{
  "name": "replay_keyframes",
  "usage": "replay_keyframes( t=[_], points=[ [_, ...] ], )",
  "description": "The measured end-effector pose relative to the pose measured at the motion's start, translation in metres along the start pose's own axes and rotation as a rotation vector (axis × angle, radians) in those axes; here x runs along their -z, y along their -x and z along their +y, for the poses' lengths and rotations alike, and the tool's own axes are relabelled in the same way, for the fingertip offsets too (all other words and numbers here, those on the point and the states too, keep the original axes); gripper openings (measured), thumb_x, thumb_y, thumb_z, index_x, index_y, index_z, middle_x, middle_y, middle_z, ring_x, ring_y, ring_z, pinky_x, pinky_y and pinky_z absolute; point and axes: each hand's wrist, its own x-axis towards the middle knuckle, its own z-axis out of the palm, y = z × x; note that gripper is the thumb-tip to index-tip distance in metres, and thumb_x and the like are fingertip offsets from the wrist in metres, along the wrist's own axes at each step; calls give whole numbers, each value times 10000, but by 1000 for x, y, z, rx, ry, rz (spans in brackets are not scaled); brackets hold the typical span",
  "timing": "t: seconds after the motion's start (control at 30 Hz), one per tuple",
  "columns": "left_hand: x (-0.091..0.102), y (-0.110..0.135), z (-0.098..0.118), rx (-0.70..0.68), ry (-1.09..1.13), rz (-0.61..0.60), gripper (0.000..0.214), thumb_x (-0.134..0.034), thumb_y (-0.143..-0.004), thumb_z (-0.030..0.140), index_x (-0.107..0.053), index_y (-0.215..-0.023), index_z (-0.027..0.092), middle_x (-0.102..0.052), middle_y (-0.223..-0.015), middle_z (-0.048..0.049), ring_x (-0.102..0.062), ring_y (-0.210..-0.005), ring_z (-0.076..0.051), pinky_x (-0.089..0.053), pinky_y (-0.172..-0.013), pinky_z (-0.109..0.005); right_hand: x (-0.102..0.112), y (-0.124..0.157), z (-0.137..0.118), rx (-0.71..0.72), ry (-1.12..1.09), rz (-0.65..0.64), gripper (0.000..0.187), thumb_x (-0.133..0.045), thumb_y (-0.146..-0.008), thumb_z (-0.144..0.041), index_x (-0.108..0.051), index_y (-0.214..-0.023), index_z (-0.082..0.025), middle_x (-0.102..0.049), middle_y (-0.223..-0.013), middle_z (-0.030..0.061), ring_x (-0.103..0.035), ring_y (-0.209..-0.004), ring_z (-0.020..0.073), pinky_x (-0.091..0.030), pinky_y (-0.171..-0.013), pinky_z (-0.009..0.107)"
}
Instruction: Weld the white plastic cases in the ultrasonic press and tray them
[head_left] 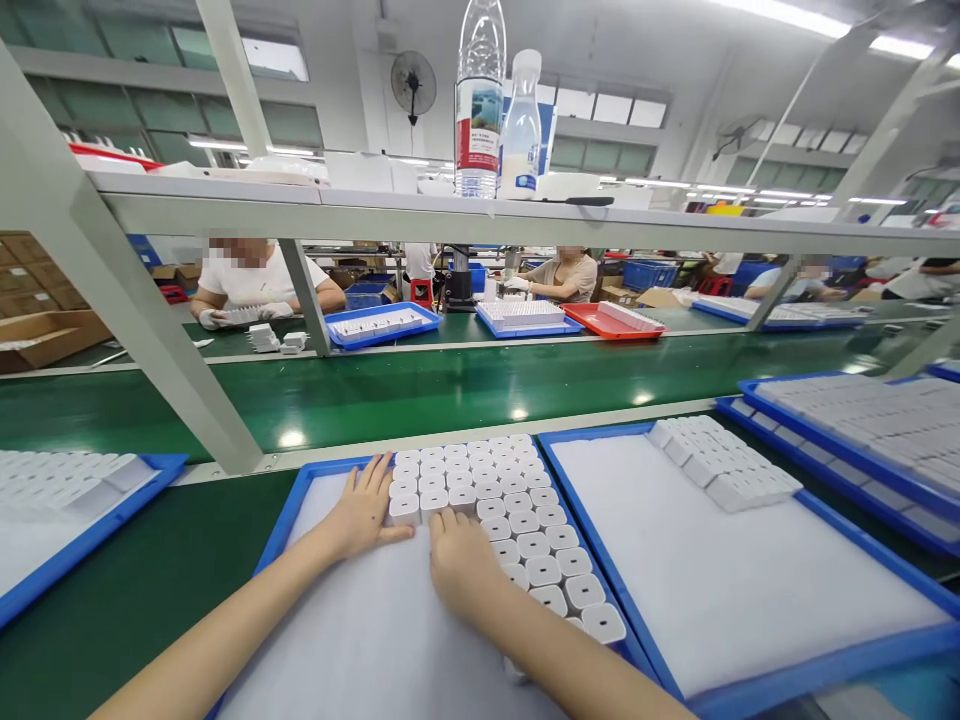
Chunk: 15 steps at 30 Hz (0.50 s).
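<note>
Several rows of white plastic cubes with rounded corners, many with a small dark slot on top, stand packed together in a blue tray lined with a white sheet. My left hand has its fingers spread and lies against the left side of the block, with the thumb near its front corner. At the front of the shorter rows is my right hand, its fingers curled and pressed together against the cubes. Its fingertips are partly hidden, and I cannot tell what they grip. My right forearm covers some near cubes.
To the right is a second blue tray with a group of white cubes. Stacked trays stand beyond it; another tray is at left. A green conveyor belt and a shelf with bottles lie ahead. Co-workers sit opposite.
</note>
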Motion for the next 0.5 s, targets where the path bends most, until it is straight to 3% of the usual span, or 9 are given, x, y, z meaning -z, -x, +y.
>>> replay_keyframes(
  t=[0.1,0.2,0.4,0.5],
  points=[
    [-3,-1,1,-35,-60,47,1001,-378,-716,798,-266,-1454,130,-155,-1535,-194,-105,-1412,-389,-120,-1107,-577,2,-1,-7,-2,15,-27,422,-542,-740,-121,-535,-1160,-85,-573,-1110,169,-564,-949,272,-466,-763,373],
    [-1,-1,0,-42,-77,18,976,-371,-725,791,-228,-1468,176,-107,-1545,-171,-78,-1414,-398,-116,-1099,-597,11,14,-11,74,51,-14,378,-546,-748,-156,-572,-1118,-85,-605,-1034,162,-561,-947,278,-454,-791,389],
    [8,3,6,10,-84,-67,1115,-421,-636,835,-169,-1474,143,-7,-1538,-178,-32,-1415,-396,-81,-1088,-630,23,87,-22,345,2,307,169,-553,-767,-289,-611,-863,-163,-624,-865,100,-552,-807,248,-446,-720,393],
    [4,6,13,82,-70,-50,1101,-391,-658,829,-169,-1474,124,-18,-1538,-178,-56,-1417,-389,-85,-1094,-617,9,115,-27,321,-34,336,138,-598,-740,-324,-596,-768,-189,-612,-757,59,-551,-700,213,-431,-608,329]
  ],
)
